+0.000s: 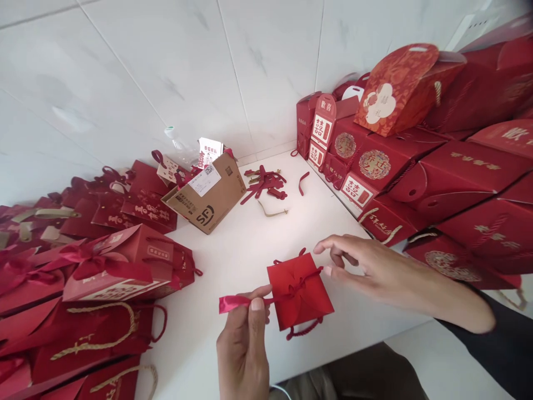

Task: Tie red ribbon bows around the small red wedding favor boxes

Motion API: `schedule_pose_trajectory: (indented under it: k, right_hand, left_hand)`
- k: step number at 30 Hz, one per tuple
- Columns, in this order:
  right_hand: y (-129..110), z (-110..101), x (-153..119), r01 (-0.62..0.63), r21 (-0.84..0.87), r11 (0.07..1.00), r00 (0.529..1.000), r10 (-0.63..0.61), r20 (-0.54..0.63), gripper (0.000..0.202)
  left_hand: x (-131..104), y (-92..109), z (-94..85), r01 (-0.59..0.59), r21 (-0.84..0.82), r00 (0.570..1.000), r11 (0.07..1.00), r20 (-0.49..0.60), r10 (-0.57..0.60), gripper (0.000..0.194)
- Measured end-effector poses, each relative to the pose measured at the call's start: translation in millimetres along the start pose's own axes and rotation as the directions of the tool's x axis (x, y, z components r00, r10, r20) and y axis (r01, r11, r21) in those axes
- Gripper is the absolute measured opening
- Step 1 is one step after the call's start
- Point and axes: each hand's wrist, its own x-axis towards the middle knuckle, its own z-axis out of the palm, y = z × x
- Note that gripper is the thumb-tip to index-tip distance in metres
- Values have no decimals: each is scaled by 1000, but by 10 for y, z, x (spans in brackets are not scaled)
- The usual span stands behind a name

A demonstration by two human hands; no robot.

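Observation:
A small red gift box (pixel 302 305) lies on the white table in front of me, with a dark red cord handle (pixel 306 331) at its near edge. Across its top runs a ribbon (pixel 233 303), knotted over the middle of the flaps. My left hand (pixel 245 333) pinches the ribbon's bright pink left end between thumb and fingers, just left of the box. To the right of the box hovers my right hand (pixel 358 264), thumb and fingers apart, close to the short right end of the ribbon but apparently apart from it.
Red gift boxes (pixel 395 166) are stacked along the right side, and more red boxes (pixel 116 266) crowd the left. An open cardboard box (pixel 212 197) stands tilted near the tiled wall (pixel 166 66). Beside it lies a pile of dark red ribbon pieces (pixel 266 183).

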Motion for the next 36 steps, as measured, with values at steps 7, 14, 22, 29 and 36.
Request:
schedule_pose_trajectory:
  k: [7,14,22,29,36]
  right_hand:
    - [30,71,-33,-27,26,999,999,28,-44,16]
    - [-197,208,-138,66,154,986,987,-41,-157,13]
    - [-445,251,-67,241,209,948,951,-189,-244,25]
    - [-597,183,64,415,58,908,878,-383,-285,35]
    - [-494,123,165,364,-127,923,880,-385,-279,39]
  left_hand:
    - [22,50,19,-107,31,994,994,26,106,39]
    - [22,130,163,-179,-8,981,984,75,179,34]
    - [314,487,143,-338,-1,932,941,138,334,38]
    - [465,746,92,-503,-26,859,864,98,503,28]
    - [623,647,16,-474,103,880,874,67,469,30]
